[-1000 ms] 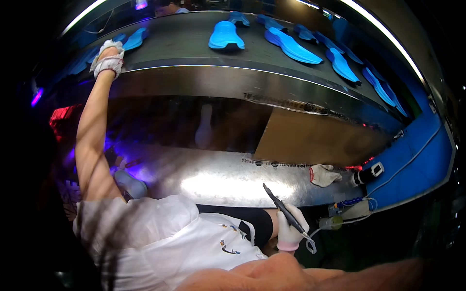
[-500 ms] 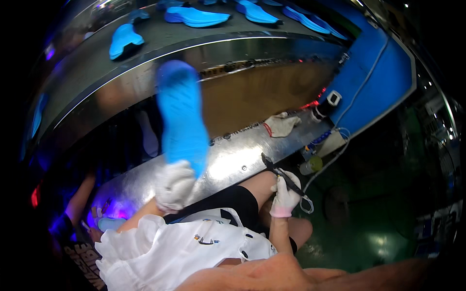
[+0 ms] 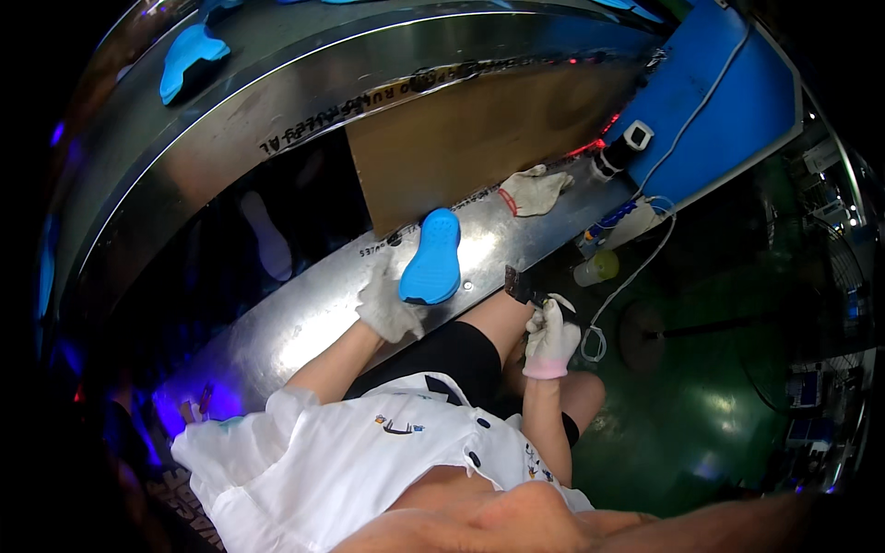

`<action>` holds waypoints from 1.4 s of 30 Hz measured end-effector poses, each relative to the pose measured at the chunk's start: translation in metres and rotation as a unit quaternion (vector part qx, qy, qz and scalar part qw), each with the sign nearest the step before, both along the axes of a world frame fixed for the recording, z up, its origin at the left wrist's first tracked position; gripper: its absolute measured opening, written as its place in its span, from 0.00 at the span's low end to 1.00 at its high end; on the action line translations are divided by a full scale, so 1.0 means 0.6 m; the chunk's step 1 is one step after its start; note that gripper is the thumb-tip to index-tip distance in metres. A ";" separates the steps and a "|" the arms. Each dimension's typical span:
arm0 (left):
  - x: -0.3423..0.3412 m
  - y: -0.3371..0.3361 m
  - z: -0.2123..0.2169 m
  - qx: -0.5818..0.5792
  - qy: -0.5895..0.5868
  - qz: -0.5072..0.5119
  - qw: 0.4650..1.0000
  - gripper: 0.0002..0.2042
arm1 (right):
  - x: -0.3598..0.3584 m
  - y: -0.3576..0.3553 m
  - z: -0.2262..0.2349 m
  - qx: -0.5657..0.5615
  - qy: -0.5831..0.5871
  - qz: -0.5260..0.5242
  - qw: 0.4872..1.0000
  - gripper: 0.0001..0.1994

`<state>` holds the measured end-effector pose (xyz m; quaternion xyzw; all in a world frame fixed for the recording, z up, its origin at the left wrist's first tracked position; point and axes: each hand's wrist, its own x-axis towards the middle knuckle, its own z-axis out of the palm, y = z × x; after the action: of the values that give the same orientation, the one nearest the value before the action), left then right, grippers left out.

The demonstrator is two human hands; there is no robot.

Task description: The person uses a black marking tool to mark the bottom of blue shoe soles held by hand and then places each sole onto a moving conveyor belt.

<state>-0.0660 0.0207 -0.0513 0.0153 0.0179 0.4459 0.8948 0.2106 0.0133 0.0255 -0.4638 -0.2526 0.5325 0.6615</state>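
A bright blue shoe sole (image 3: 433, 256) lies on the metal ledge (image 3: 313, 304) in front of me. My left hand (image 3: 389, 300), in a white knit glove, is at the sole's left side with its fingers stretched out and not wrapped round it. I cannot tell whether the glove touches the sole's edge. To the right, above my knee, my gloved right hand (image 3: 550, 339) is closed on a dark flat brush (image 3: 525, 287). The brush head points up and left, toward the sole.
A spare white glove (image 3: 535, 192) rests further right on the ledge, near a black-and-white cylindrical device (image 3: 624, 149). Above runs a conveyor belt (image 3: 120, 138) carrying another blue sole (image 3: 192, 61). A cable hangs by the blue panel (image 3: 705, 120). A yellowish container (image 3: 596, 268) stands below.
The blue sole, held up in my left hand before, is down on the ledge, and that hand has loosened from it. My right hand still holds the brush. The view has shifted slightly.
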 end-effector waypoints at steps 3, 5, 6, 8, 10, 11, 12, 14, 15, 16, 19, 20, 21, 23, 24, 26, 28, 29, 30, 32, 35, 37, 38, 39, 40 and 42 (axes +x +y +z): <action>0.062 0.009 0.066 -0.156 0.166 0.028 0.973 0.47 | -0.016 0.001 -0.012 0.001 -0.046 0.024 0.999 0.09; 0.082 0.003 0.044 -0.162 0.124 0.053 0.978 0.47 | -0.019 0.018 -0.035 0.000 -0.128 0.070 0.989 0.08; 0.089 0.004 0.033 -0.161 0.098 0.040 0.981 0.46 | -0.023 0.028 -0.038 -0.002 -0.168 0.089 0.982 0.08; 0.106 0.003 0.016 -0.162 0.049 0.008 0.986 0.46 | -0.038 0.069 -0.035 -0.022 -0.267 0.078 0.960 0.07; 0.135 0.001 0.040 -0.134 0.136 0.024 0.981 0.46 | -0.055 0.111 -0.045 0.100 -0.410 0.044 0.905 0.08; 0.145 -0.004 0.052 -0.124 0.179 0.033 0.975 0.46 | -0.068 0.102 -0.032 -0.002 -0.536 0.075 0.841 0.08; 0.147 -0.006 0.071 -0.083 0.221 0.080 0.969 0.45 | -0.086 0.092 -0.005 -0.098 -0.646 0.105 0.749 0.09; 0.101 -0.004 0.056 -0.046 0.154 0.074 0.984 0.42 | -0.100 0.034 0.042 0.215 -0.577 0.082 0.784 0.08; 0.110 0.005 0.078 -0.104 0.140 0.144 0.974 0.39 | -0.097 -0.003 0.072 0.216 -0.598 0.133 0.760 0.09; 0.111 0.010 0.090 -0.075 0.136 0.146 0.977 0.39 | -0.090 -0.024 0.095 0.216 -0.617 0.178 0.735 0.09; 0.107 -0.011 0.093 -0.025 0.043 0.088 0.995 0.38 | -0.071 -0.007 0.099 0.073 -0.346 0.194 0.915 0.07; 0.118 -0.025 0.128 0.038 0.058 0.057 0.996 0.36 | -0.073 0.013 0.094 0.150 -0.395 0.093 0.901 0.08; 0.141 -0.030 0.127 -0.034 0.076 0.098 0.992 0.35 | -0.076 0.022 0.099 0.222 -0.447 0.061 0.864 0.08; 0.161 -0.037 0.105 -0.083 0.047 0.132 0.987 0.34 | -0.091 0.010 0.120 0.352 -0.512 0.051 0.782 0.09; 0.154 -0.038 0.103 -0.065 0.001 0.129 0.989 0.34 | -0.098 -0.004 0.127 0.374 -0.551 0.064 0.743 0.09; 0.141 -0.038 0.129 -0.026 -0.010 0.087 0.996 0.36 | -0.088 -0.017 0.127 0.282 -0.403 0.160 0.856 0.08; 0.135 -0.041 0.145 0.009 0.000 0.038 0.999 0.37 | -0.076 -0.007 0.109 0.195 -0.360 0.123 0.904 0.06; 0.140 -0.037 0.152 -0.007 0.016 0.048 0.999 0.38 | -0.073 0.001 0.107 0.210 -0.390 0.082 0.893 0.06; 0.142 -0.038 0.156 -0.028 0.031 0.057 0.997 0.39 | -0.072 0.005 0.107 0.225 -0.418 0.040 0.879 0.06; 0.143 -0.035 0.146 -0.077 0.080 0.110 0.988 0.41 | -0.082 -0.023 0.117 0.451 -0.502 0.109 0.730 0.11; 0.130 -0.022 0.114 0.036 0.020 0.097 0.994 0.44 | -0.082 -0.049 0.117 0.381 -0.425 0.180 0.801 0.11; 0.122 -0.015 0.112 0.025 0.006 0.098 0.995 0.45 | -0.070 -0.032 0.108 0.167 -0.346 0.161 0.909 0.08; 0.117 -0.006 0.122 0.065 -0.028 0.057 0.996 0.47 | -0.061 -0.017 0.095 0.218 -0.454 0.069 0.861 0.08; 0.126 0.006 0.127 -0.067 0.105 0.151 0.981 0.47 | -0.067 -0.022 0.099 0.325 -0.491 0.063 0.806 0.10; 0.120 0.011 0.138 -0.034 0.089 0.129 0.987 0.46 | -0.075 -0.035 0.105 0.427 -0.518 0.055 0.739 0.12; 0.108 0.016 0.159 0.024 0.057 0.077 0.995 0.45 | -0.084 -0.064 0.109 0.388 -0.469 0.149 0.779 0.13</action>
<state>-0.0011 0.0303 0.0439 0.0614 0.0594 0.5120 0.8547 0.1603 -0.0253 0.0910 -0.3173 -0.7827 0.1976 0.4977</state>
